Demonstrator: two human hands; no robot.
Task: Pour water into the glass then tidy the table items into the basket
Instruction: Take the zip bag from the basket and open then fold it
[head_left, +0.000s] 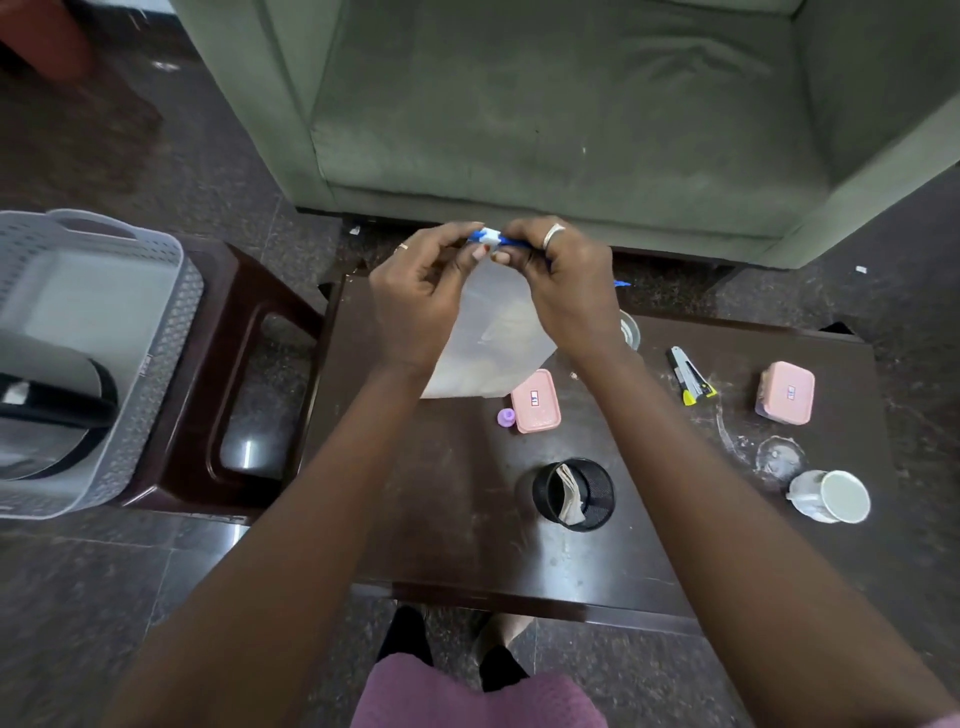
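Above the counter (447, 519), both hands pinch a pouch's blue zip.
Left hand (415, 291) and right hand (563, 288) grip the translucent pouch (493, 343); grey basket (156, 332) sits well left.

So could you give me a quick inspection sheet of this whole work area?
Surface: dark table, white dusty smears near the right end.
Job's things: grey basket on a brown stool to the left; zip bag held above the table.
Clutter: two pink boxes, purple cap, black mesh cup, white mug, stapler.
Grips: left hand and right hand both pinch the bag's blue slider.
Cables: nothing seen.
Surroundings: green sofa, dark stone floor.
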